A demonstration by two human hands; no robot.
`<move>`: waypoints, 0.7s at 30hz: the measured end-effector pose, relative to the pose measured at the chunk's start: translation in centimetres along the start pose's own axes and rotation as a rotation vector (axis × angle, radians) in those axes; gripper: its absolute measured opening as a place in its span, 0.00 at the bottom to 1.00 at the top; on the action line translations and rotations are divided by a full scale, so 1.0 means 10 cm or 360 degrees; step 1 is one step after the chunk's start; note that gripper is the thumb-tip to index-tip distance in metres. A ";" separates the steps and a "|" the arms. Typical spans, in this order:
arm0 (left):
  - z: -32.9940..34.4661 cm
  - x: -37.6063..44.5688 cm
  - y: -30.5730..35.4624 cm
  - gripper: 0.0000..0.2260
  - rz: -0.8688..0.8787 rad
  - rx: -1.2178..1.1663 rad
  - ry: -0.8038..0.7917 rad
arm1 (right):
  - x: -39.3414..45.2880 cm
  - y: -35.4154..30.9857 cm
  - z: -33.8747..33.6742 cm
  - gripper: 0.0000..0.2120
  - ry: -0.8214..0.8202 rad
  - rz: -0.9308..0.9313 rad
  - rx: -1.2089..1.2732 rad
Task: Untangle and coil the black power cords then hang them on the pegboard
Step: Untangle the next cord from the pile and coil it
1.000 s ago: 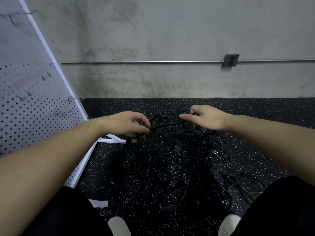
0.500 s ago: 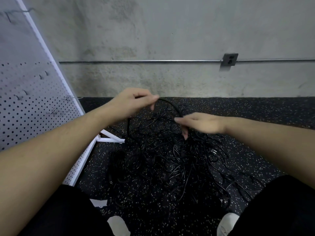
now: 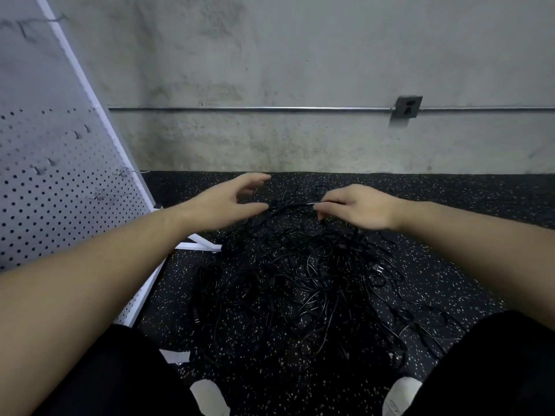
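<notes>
Speckled black flooring (image 3: 450,223) carries the tangled black power cords (image 3: 300,280) beside the leaning pegboard (image 3: 60,190). Above the heap, the left hand (image 3: 222,205) hovers with fingers loosely spread, holding nothing; the right hand (image 3: 360,208) pinches one cord strand.

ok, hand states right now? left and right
Left hand: open, fingers spread, holding nothing.
Right hand: pinching a black cord at the top of the tangled pile.
</notes>
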State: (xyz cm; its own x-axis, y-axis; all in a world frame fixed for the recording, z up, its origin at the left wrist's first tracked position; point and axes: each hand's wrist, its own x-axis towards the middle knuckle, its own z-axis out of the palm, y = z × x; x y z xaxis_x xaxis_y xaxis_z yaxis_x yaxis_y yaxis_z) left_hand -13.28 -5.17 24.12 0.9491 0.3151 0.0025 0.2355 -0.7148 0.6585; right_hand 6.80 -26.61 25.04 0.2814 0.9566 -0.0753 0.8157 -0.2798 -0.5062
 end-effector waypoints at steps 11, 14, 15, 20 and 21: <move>0.19 0.14 0.59 0.08 0.0323 0.0296 -0.0120 | 0.01 -0.11 0.01 0.11 -0.0103 -0.0123 0.0360; 0.07 0.07 0.58 0.09 0.0364 0.0000 -0.0020 | 0.00 0.10 0.11 0.12 -0.0388 -0.0006 0.0159; 0.02 0.03 0.58 0.09 0.0390 -0.0085 0.0020 | 0.00 0.20 0.14 0.12 -0.0460 0.0034 0.0060; -0.19 -0.06 0.48 0.20 0.0397 -0.0280 0.0152 | -0.04 0.60 0.14 0.09 -0.0483 0.0206 -0.0128; -0.20 -0.07 0.43 0.22 0.0333 -0.0200 0.0098 | -0.05 0.64 0.11 0.12 -0.0402 0.0209 -0.0136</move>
State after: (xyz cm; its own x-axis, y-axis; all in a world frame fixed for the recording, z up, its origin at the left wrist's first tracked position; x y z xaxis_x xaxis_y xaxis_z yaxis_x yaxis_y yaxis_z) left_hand -13.38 -7.24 28.51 0.9590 0.2084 0.1920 0.0035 -0.6863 0.7273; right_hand 11.32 -28.77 20.85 0.2615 0.8986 -0.3524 0.8232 -0.3982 -0.4047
